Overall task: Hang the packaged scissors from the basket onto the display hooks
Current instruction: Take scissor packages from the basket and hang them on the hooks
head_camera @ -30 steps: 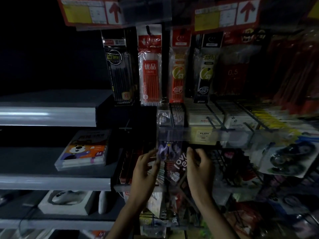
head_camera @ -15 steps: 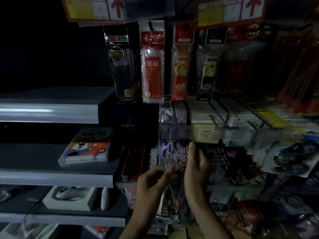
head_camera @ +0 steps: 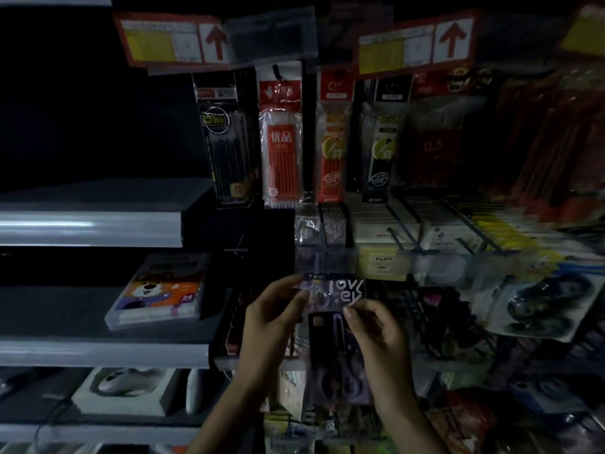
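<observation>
Starting at the left, a flat orange-and-purple box with a cartoon dog (head_camera: pixel 160 290) is lying on the grey metal shelf (head_camera: pixel 98 353), well apart from the action.

Next along, the left hand (head_camera: pixel 271 319) is raised, its thumb and fingertips pinching the top left corner of the packaged scissors (head_camera: pixel 337 293). That's a tall purple printed card under clear plastic, with the dark scissors showing lower down. The pack is standing upright between the two hands, its long axis running top to bottom and its printed face toward us. Its top edge is sitting just under the clear plastic price rail (head_camera: pixel 327 260).

Then the right hand (head_camera: pixel 379 339), fingers curled, is nipping the card's right edge a little way down from the top. So the right is steadying from lower down, and the left is the hand nearer the hanging end.

The hook for this pack is lying up and back from both hands, somewhere in the dark behind that rail. I can't tell whether the card's hole is on it yet.

Further right, dark wire prongs (head_camera: pixel 404 239) above the rail are running front to back among white boxes. By my reckoning the pack's top needs sliding straight back along that same line, with the card hanging plumb below.
</observation>
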A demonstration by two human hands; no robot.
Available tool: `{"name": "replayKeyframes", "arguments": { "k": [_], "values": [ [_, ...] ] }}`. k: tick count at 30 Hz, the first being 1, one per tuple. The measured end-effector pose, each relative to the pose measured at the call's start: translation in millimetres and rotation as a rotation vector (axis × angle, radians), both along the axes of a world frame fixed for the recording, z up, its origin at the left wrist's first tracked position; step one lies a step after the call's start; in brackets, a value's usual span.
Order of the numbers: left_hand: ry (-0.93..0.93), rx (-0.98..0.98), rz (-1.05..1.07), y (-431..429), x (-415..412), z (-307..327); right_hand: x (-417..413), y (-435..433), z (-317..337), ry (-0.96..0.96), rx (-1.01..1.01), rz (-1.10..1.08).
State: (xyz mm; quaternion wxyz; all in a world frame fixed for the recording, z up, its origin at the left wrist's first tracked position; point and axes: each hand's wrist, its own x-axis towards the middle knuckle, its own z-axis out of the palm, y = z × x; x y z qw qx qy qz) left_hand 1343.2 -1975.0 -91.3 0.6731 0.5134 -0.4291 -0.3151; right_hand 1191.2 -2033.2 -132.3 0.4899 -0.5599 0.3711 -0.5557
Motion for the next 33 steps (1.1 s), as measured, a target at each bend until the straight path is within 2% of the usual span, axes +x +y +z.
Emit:
{"name": "replayKeyframes", "arguments": {
  "k": [2,6,12,18,33],
  "values": [
    [0.0,-0.008,0.044,-1.3,3.2,8.2,-4.9,1.6,1.6,0.012,0.022,-0.019],
    [0.008,-0.031,0.005,-5.4,11.5,17.4,-10.9,1.2,2.4,0.025,0.068,-0.053],
    [-0.003,-0.042,-0.069,1.9,6.1,29.2,-8.7,1.8,2.4,0.041,0.021,-0.076],
    [0.06,-0.099,-0.152,14.7,7.0,48.7,-0.1,0.9,15.0,-0.036,-0.011,-0.086],
    [-0.064,-0.105,-0.1,27.9,11.6,59.2,17.9,5.4,43.0,-0.064,-0.055,-0.05]
  ]
}}
